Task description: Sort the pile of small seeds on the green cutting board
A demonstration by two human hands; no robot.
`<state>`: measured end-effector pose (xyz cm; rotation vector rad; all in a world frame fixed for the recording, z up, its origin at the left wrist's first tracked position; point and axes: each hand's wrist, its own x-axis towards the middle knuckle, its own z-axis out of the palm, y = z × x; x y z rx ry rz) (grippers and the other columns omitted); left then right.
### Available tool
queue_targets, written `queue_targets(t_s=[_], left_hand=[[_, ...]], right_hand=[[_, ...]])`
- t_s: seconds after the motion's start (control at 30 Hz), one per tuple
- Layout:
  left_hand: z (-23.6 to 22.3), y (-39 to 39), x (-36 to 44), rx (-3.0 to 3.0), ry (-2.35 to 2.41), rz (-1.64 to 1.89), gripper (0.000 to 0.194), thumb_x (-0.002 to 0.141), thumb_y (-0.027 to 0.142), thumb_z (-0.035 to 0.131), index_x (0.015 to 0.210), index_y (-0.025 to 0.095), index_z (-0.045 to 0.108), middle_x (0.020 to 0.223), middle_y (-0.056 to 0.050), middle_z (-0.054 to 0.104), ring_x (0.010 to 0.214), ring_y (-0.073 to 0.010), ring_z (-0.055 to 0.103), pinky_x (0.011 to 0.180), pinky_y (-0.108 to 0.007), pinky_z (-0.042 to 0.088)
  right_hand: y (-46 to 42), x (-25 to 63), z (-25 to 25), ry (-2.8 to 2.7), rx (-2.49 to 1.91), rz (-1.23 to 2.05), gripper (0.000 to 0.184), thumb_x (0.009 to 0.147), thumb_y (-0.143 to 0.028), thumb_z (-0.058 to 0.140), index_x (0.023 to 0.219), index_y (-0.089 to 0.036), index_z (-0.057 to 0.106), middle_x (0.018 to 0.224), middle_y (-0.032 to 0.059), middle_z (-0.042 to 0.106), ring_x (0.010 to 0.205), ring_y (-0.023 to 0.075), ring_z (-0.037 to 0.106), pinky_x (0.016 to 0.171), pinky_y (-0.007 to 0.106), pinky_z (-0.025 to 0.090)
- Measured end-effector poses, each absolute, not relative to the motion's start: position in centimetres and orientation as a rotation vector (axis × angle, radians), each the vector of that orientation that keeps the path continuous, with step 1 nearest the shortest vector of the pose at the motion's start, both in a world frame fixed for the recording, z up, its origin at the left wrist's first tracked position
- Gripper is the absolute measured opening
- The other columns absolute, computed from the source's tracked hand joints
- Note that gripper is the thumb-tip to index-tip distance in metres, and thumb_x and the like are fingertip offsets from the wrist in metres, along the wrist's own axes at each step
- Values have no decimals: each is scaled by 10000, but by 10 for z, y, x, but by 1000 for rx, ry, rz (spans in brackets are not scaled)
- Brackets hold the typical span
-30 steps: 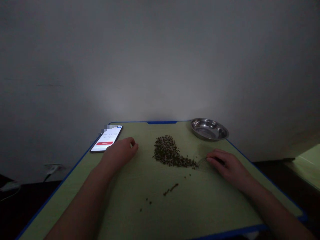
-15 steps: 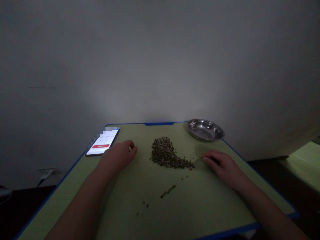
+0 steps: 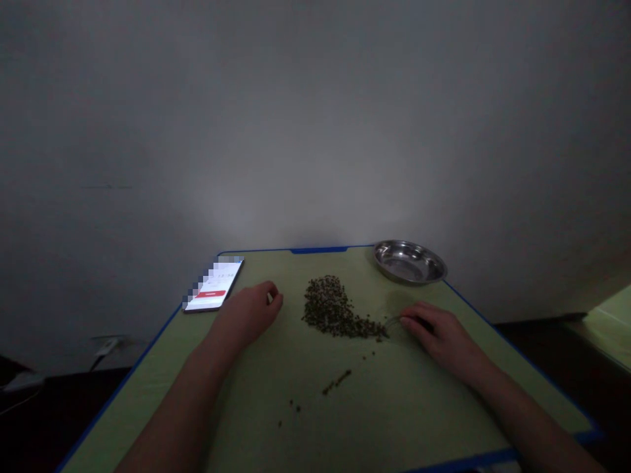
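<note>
A heap of small dark brown bead-like pellets (image 3: pixel 328 309) lies mid-table, with a tail trailing right. At the tail's end, my right hand (image 3: pixel 436 332) pinches a thin, curved, wire-like strand (image 3: pixel 393 320); its far tip reaches the pellets. My left hand (image 3: pixel 251 312) rests left of the heap, apart from it, fingers curled and fingertips together. Whatever it may hold is too small to make out. Nearer the front, a short row of pellets (image 3: pixel 337 382) lies at a slant, with a few single ones around it.
A shallow steel bowl (image 3: pixel 410 264) stands at the table's back right corner. At the back left lies a phone (image 3: pixel 214 289) with a lit screen. The pale green table (image 3: pixel 394 414) has a blue edge and meets a grey wall (image 3: pixel 315 131). A plug (image 3: pixel 106 346) sits low on the wall.
The whole view has shifted slightly, so everything appears a little lower and further right. My right hand still pinches the strand at the heap's tail; both hands keep nearly the same places.
</note>
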<state>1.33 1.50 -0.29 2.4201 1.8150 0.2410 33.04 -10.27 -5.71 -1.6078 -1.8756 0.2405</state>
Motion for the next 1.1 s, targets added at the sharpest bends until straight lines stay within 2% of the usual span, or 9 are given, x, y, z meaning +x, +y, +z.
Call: queue_targets(t_s=[0.27, 0.6, 0.77, 1.1], left_hand=[[-5, 15, 12, 2443, 1793, 264, 296, 822, 405, 385, 889, 218, 605, 853, -66, 679, 720, -180, 609, 600, -266, 386], [-10, 14, 12, 2494, 1775, 307, 306, 825, 423, 391, 889, 223, 614, 841, -73, 680, 746, -201, 617, 635, -293, 396], [-10, 12, 14, 2483, 1763, 283, 299, 822, 407, 398, 886, 218, 620, 849, -73, 683, 742, -193, 615, 624, -284, 392], [-11, 11, 13, 2491, 1755, 291, 292, 823, 404, 399, 875, 226, 624, 863, -63, 687, 734, -197, 616, 611, -286, 398]], right_hand=[[-102, 324, -58, -1837, -1632, 349, 221, 862, -324, 470, 827, -181, 635, 790, 49, 654, 735, 197, 597, 673, 309, 453], [-106, 307, -52, -1894, -1712, 419, 241, 855, -353, 474, 767, -187, 624, 647, 16, 615, 600, 168, 555, 561, 274, 399], [-109, 320, -53, -1958, -1770, 498, 249, 843, -356, 464, 731, -195, 616, 642, 8, 607, 602, 164, 546, 557, 270, 391], [-102, 319, -53, -1924, -1851, 436, 284, 846, -390, 446, 772, -193, 637, 697, 30, 659, 637, 187, 590, 590, 294, 402]])
